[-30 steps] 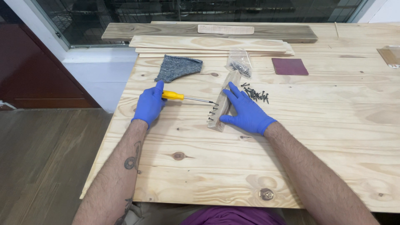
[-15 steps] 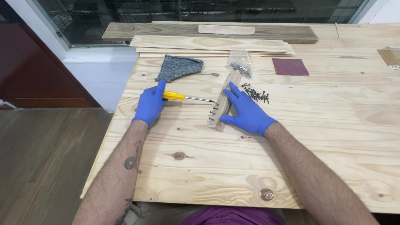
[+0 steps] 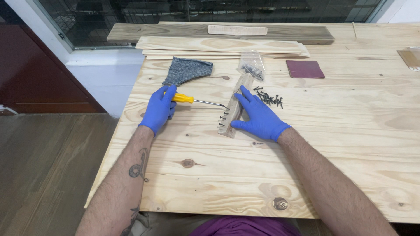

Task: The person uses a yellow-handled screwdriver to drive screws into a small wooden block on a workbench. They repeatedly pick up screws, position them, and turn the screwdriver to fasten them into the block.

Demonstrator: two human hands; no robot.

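We see a pine counter [image 3: 332, 144] filling most of the view, its right side cut off by the frame. At its far edge lie a dark plank [image 3: 175, 31] and a stack of pale boards [image 3: 218, 45], their number hard to count. Nearer sit one grey cloth [image 3: 188, 70], one maroon square [image 3: 305, 69], and one clear bag [image 3: 251, 65] of screws, with no label we can make out. The left hand [image 3: 158, 109], gloved blue, has its grip closed around the yellow screwdriver [image 3: 183, 98], tip at the wood strip [image 3: 236, 105]. The right hand [image 3: 258, 116] lies flat, fingers spread, on that strip at counter centre. About five screws [image 3: 223, 119] stick from the strip's side; loose screws [image 3: 269, 98], too small to count, lie just beside the fingers.
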